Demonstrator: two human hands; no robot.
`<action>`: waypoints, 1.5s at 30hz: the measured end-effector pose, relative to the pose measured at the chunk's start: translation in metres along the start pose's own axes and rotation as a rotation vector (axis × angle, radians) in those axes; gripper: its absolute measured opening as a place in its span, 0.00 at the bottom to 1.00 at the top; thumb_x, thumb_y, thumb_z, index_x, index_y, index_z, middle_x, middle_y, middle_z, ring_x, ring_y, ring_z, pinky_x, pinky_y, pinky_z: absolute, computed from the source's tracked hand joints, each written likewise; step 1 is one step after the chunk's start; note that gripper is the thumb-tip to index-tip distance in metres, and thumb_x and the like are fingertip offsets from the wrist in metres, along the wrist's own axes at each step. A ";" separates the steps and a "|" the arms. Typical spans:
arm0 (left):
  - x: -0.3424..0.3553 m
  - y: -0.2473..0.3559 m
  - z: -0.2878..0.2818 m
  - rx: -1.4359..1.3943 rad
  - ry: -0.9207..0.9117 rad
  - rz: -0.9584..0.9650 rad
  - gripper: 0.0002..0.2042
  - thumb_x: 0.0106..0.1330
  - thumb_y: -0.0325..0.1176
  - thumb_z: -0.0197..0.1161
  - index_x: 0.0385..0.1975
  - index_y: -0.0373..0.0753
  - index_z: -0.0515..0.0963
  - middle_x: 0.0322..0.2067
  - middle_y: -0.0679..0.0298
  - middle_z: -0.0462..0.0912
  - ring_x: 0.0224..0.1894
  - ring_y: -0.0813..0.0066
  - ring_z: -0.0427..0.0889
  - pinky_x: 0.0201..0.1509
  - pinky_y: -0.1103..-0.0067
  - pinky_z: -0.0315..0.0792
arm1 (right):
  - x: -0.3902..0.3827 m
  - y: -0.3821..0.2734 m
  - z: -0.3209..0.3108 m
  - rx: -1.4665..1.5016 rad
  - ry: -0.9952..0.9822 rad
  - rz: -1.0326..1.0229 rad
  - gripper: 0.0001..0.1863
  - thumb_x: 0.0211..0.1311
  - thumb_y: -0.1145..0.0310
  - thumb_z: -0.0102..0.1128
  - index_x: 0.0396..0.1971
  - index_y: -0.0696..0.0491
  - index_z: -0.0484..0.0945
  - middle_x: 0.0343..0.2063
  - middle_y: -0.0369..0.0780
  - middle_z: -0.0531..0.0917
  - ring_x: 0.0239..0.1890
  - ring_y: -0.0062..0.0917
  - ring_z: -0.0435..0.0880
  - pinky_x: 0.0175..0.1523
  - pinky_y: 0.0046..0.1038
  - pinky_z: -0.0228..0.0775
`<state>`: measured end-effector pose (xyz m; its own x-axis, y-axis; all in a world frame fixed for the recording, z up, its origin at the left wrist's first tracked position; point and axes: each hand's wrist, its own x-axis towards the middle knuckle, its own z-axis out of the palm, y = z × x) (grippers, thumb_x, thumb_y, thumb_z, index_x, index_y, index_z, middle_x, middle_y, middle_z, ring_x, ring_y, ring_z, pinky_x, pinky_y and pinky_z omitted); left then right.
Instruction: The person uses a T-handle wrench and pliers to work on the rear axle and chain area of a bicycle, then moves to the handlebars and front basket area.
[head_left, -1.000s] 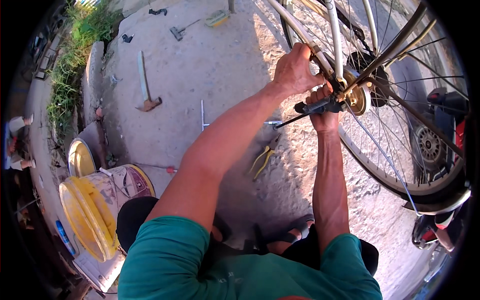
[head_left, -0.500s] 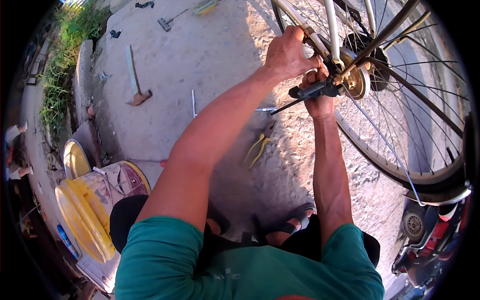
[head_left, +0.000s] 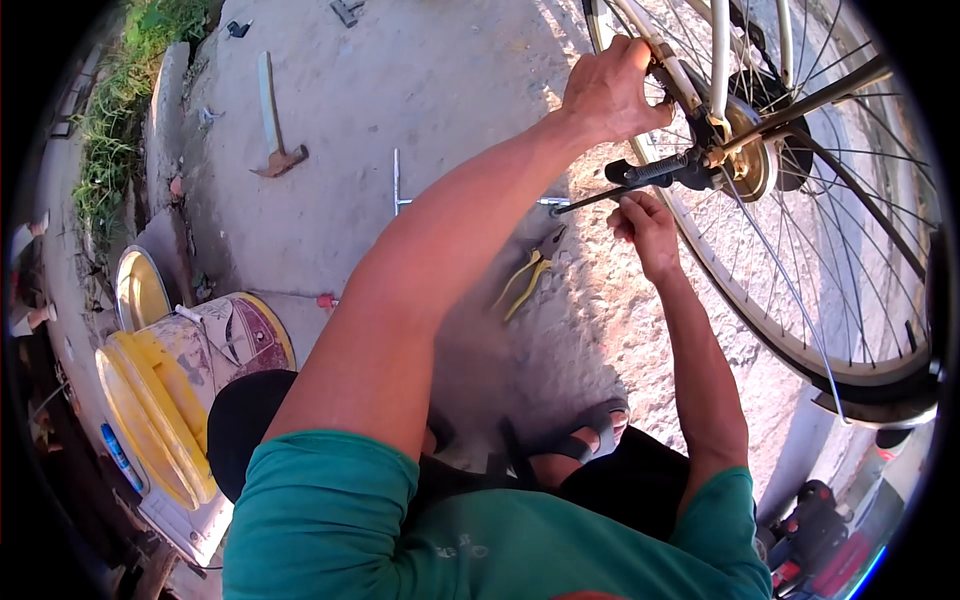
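A bicycle wheel (head_left: 850, 372) with a brass-coloured hub drum (head_left: 752, 150) fills the upper right. My left hand (head_left: 612, 95) is closed around the pale frame tube (head_left: 672, 62) beside the hub, its thumb stretched toward the wheel. From near the axle a black kickstand (head_left: 598, 200) with a coil spring (head_left: 660, 171) sticks out to the left. Just below that leg is my right hand (head_left: 648, 232), fingers curled and pinched together; what they hold, if anything, is hidden. A thin cable or rod (head_left: 785, 285) runs down from the hub across the spokes.
Yellow-handled pliers (head_left: 530, 275) and a metal T-shaped wrench (head_left: 397, 180) lie on the concrete. Farther left is a hammer (head_left: 275, 125). A tipped bucket with a yellow rim (head_left: 150, 410) lies beside my left leg, a blue tube (head_left: 122, 455) next to it. Grass (head_left: 105, 170) borders the left.
My right hand has come down from beside the axle to below the kickstand leg, uncovering the spring. My left hand stays at the frame tube. The whole view has shifted slightly.
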<state>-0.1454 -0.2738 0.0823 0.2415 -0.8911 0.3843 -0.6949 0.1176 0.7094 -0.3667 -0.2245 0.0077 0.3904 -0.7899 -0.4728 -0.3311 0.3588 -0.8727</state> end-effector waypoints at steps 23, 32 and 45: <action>0.001 0.006 -0.003 -0.014 -0.086 -0.092 0.34 0.50 0.48 0.78 0.53 0.34 0.74 0.50 0.49 0.79 0.48 0.49 0.84 0.54 0.61 0.80 | -0.099 0.049 0.117 -1.162 -0.406 -0.126 0.34 0.66 0.54 0.62 0.70 0.41 0.62 0.36 0.52 0.87 0.38 0.50 0.88 0.43 0.49 0.80; 0.001 -0.001 -0.001 0.021 -0.016 -0.011 0.32 0.50 0.48 0.79 0.50 0.36 0.76 0.42 0.54 0.79 0.42 0.54 0.86 0.48 0.62 0.80 | -0.111 0.069 0.091 -0.834 -0.113 0.006 0.44 0.54 0.59 0.68 0.71 0.51 0.60 0.38 0.51 0.88 0.40 0.45 0.89 0.47 0.44 0.81; 0.002 0.008 -0.011 0.013 -0.145 -0.094 0.32 0.52 0.50 0.75 0.50 0.33 0.75 0.46 0.49 0.80 0.46 0.50 0.84 0.54 0.62 0.79 | -0.117 0.020 -0.059 -0.320 -0.176 0.117 0.17 0.52 0.69 0.71 0.42 0.59 0.84 0.61 0.42 0.76 0.59 0.31 0.78 0.63 0.31 0.70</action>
<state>-0.1427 -0.2703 0.0950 0.2060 -0.9520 0.2263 -0.6829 0.0258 0.7301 -0.4693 -0.1543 0.0529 0.4662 -0.6454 -0.6050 -0.6230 0.2460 -0.7425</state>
